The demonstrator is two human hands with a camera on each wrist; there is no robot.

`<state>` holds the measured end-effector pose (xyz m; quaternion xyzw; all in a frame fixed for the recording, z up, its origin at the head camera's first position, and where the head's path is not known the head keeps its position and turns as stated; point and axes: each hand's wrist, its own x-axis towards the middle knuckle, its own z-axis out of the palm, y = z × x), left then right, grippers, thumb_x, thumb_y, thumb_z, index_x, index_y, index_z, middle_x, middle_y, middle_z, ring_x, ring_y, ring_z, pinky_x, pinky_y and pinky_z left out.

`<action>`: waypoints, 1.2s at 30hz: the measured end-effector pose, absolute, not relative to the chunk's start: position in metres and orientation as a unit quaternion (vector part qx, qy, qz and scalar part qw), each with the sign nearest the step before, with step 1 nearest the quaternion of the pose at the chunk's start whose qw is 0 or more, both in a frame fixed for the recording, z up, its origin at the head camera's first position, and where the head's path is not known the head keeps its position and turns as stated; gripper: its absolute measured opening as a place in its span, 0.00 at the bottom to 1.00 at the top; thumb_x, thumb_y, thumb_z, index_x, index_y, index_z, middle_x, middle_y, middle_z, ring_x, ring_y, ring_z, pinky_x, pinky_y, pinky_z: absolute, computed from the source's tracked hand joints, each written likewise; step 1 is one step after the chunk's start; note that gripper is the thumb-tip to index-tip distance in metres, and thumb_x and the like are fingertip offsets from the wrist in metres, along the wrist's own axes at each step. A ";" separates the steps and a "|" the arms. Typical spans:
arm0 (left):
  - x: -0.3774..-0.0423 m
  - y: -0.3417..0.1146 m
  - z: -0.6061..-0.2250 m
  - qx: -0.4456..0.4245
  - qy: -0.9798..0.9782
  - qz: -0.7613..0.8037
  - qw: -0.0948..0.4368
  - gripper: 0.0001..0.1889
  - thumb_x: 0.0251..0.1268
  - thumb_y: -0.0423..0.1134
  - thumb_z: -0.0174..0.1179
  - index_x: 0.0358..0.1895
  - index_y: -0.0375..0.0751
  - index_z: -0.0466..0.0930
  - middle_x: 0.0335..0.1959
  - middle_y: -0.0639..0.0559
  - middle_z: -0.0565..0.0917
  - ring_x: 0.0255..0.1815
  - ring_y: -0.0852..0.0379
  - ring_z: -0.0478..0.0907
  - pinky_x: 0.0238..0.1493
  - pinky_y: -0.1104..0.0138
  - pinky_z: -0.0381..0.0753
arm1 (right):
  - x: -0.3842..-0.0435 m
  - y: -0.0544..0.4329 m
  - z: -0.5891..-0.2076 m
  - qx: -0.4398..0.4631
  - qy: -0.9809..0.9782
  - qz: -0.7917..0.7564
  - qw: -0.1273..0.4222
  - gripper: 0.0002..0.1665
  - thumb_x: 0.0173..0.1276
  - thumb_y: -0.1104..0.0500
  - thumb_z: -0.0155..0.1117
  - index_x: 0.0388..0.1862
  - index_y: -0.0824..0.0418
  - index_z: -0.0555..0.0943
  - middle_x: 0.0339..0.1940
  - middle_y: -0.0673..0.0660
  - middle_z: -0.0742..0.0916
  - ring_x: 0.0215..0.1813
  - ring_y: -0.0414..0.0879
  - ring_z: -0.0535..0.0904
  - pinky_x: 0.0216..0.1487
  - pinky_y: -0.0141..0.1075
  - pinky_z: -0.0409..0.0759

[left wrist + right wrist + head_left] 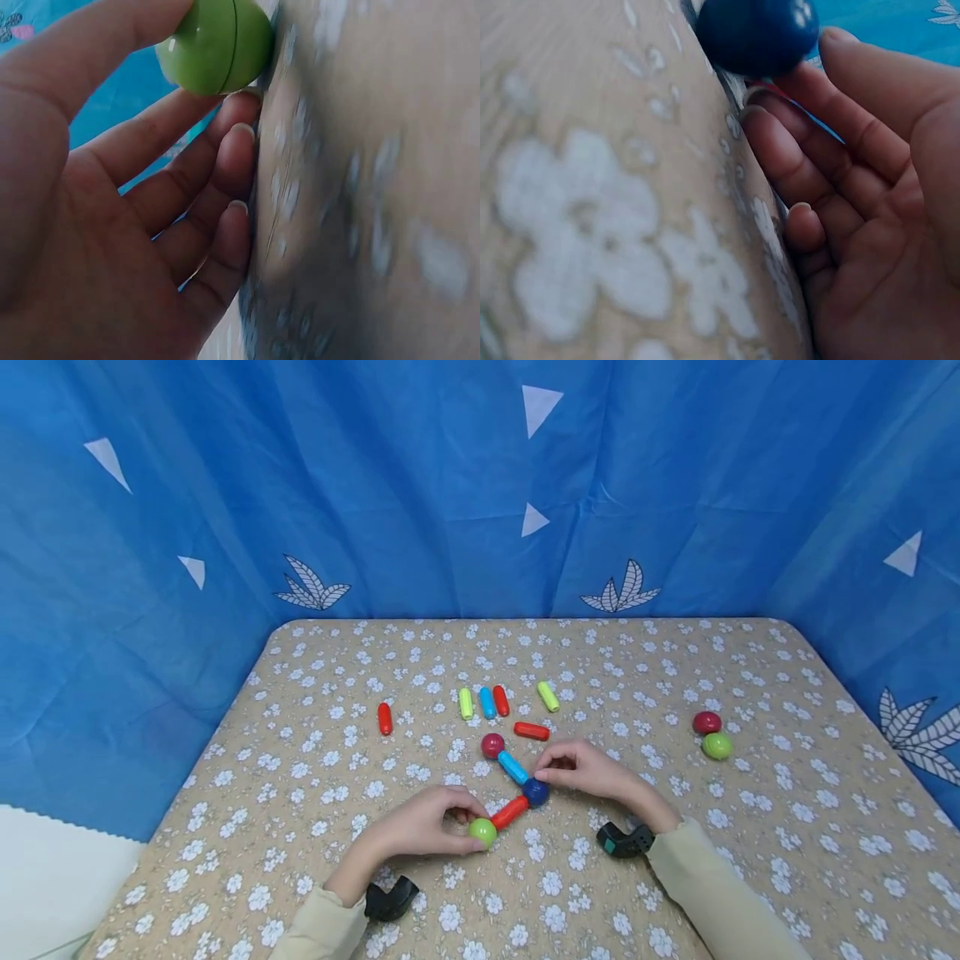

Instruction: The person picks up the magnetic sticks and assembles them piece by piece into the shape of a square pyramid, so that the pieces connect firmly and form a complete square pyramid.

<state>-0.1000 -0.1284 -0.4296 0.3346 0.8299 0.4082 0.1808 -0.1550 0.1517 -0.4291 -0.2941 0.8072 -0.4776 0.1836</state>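
Note:
My left hand (431, 821) pinches a green ball (482, 832) between thumb and fingers; in the left wrist view the same green ball (217, 45) shows a seam line. A red rod (510, 812) runs from it to a dark blue ball (536, 792). My right hand (581, 768) holds that dark blue ball (759, 34), thumb on one side and fingers on the other. From the dark blue ball a light blue rod (513, 767) leads up to a dark red ball (492, 745). Together these pieces form a bent chain lying on the tablecloth.
Behind the chain lie loose rods: a red rod (385, 718) at left, a yellow-green rod (466, 703), a blue rod (487, 702), and several more. Farther right sit a red ball (707, 722) and a green ball (717, 745). A blue curtain (465, 485) hangs behind the flowered table (300, 693).

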 end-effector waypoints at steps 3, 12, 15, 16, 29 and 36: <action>-0.101 -0.134 -0.429 0.329 0.830 0.411 0.181 0.13 0.54 0.43 0.69 0.43 0.49 0.83 0.34 0.66 0.79 0.36 0.62 0.74 0.40 0.69 0.75 | -0.155 0.154 -0.431 -0.318 0.798 -0.475 0.190 0.04 0.65 0.65 0.62 0.30 0.61 0.81 0.29 0.52 0.82 0.30 0.44 0.70 0.32 0.34 0.70; -0.103 -0.144 -0.427 0.313 0.834 0.413 0.189 0.14 0.55 0.41 0.68 0.46 0.49 0.82 0.34 0.64 0.78 0.35 0.59 0.73 0.37 0.67 0.75 | -0.160 0.158 -0.444 -0.382 0.784 -0.450 0.194 0.06 0.66 0.57 0.63 0.29 0.53 0.82 0.27 0.45 0.82 0.29 0.41 0.71 0.33 0.33 0.71; -0.104 -0.146 -0.427 0.308 0.838 0.413 0.180 0.14 0.55 0.40 0.68 0.46 0.48 0.82 0.33 0.63 0.77 0.35 0.58 0.72 0.35 0.67 0.75 | -0.161 0.157 -0.443 -0.388 0.780 -0.444 0.208 0.06 0.67 0.55 0.62 0.29 0.52 0.82 0.29 0.45 0.82 0.31 0.41 0.73 0.36 0.35 0.73; -0.105 -0.146 -0.426 0.305 0.837 0.416 0.180 0.14 0.54 0.40 0.68 0.46 0.48 0.82 0.33 0.63 0.77 0.34 0.58 0.72 0.35 0.66 0.75 | -0.161 0.157 -0.442 -0.387 0.780 -0.444 0.212 0.06 0.67 0.55 0.62 0.29 0.53 0.82 0.29 0.45 0.82 0.31 0.41 0.73 0.36 0.35 0.73; -0.109 -0.149 -0.428 0.285 0.827 0.444 0.193 0.17 0.54 0.37 0.69 0.48 0.44 0.81 0.32 0.60 0.79 0.34 0.58 0.75 0.36 0.67 0.76 | -0.160 0.159 -0.438 -0.367 0.795 -0.422 0.234 0.06 0.66 0.55 0.63 0.30 0.54 0.82 0.32 0.45 0.81 0.38 0.44 0.73 0.42 0.38 0.72; -0.109 -0.150 -0.430 0.285 0.827 0.444 0.192 0.17 0.55 0.39 0.68 0.49 0.45 0.81 0.33 0.60 0.78 0.35 0.58 0.75 0.36 0.66 0.76 | -0.162 0.157 -0.441 -0.228 0.814 -0.509 0.162 0.07 0.67 0.61 0.62 0.39 0.63 0.75 0.32 0.54 0.78 0.32 0.46 0.72 0.31 0.33 0.73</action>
